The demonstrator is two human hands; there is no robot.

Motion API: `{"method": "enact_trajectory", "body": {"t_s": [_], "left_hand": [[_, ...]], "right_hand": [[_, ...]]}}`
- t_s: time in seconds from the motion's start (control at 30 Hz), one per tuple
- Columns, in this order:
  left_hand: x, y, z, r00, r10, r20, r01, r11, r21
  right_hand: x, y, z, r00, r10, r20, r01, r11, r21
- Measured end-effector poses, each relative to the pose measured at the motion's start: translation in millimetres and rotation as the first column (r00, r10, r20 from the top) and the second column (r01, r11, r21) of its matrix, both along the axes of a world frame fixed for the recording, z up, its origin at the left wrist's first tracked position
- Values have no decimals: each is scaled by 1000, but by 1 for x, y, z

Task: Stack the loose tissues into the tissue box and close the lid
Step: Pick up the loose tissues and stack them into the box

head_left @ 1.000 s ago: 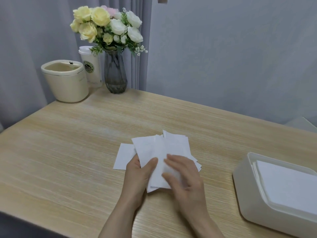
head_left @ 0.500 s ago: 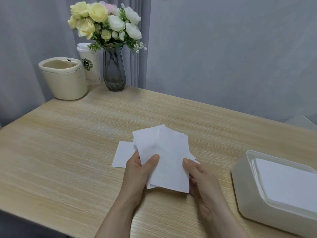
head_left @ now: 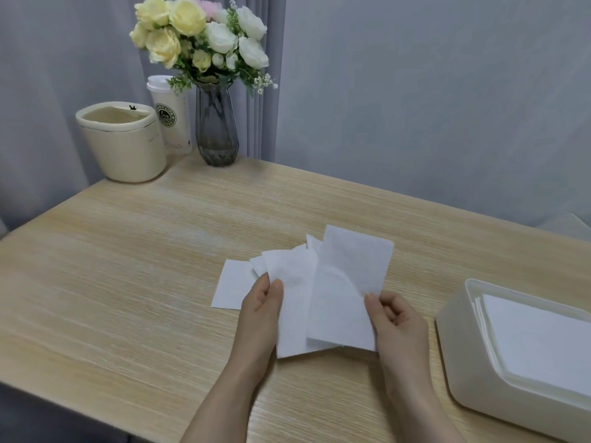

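Both hands hold loose tissues over the tabletop [head_left: 128, 266], low in the middle of the frame.

The left hand [head_left: 260, 310] pinches a fanned bunch of tissues [head_left: 295, 298]; the right hand [head_left: 395, 324] pinches a single tissue [head_left: 348, 282] by its right edge. One sheet [head_left: 232, 287] lies flat just left of them. The box [head_left: 470, 362], lower right, is open, with a white stack [head_left: 543, 343] inside.

Light wood counter [head_left: 128, 257]. Far left: cream bin [head_left: 123, 143], cup [head_left: 171, 116], vase [head_left: 216, 126] w/ flowers. Centre: a loose tissue [head_left: 232, 289] flat on top. Near right: open tissue box [head_left: 473, 353], stack inside.
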State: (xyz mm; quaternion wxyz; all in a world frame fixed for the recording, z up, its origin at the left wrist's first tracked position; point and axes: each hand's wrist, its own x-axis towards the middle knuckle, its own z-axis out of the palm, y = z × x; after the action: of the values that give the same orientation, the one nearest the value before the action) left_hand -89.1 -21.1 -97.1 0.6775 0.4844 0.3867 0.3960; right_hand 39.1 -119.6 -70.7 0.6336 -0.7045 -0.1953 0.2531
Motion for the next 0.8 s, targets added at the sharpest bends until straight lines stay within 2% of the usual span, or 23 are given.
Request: {"method": "enact_trajectory", "body": {"t_s": [0.23, 0.4, 0.57, 0.8], "left_hand": [[0, 0, 5, 1000, -23, -14, 22, 997, -71], [-2, 0, 9, 999, -33, -25, 31, 998, -53], [-2, 1, 8, 1000, 11, -1, -11, 997, -80], [-1, -1, 9, 1000, -23, 11, 24, 992, -121]], "right_hand": [[-11, 7, 2, 974, 196, -112, -198, 980, -4], [-19, 11, 0, 964, 206, -167, -206, 978, 22], [-18, 11, -1, 970, 192, -152, -191, 981, 21], [-18, 10, -2, 968, 212, -136, -211, 977, 17]]}}
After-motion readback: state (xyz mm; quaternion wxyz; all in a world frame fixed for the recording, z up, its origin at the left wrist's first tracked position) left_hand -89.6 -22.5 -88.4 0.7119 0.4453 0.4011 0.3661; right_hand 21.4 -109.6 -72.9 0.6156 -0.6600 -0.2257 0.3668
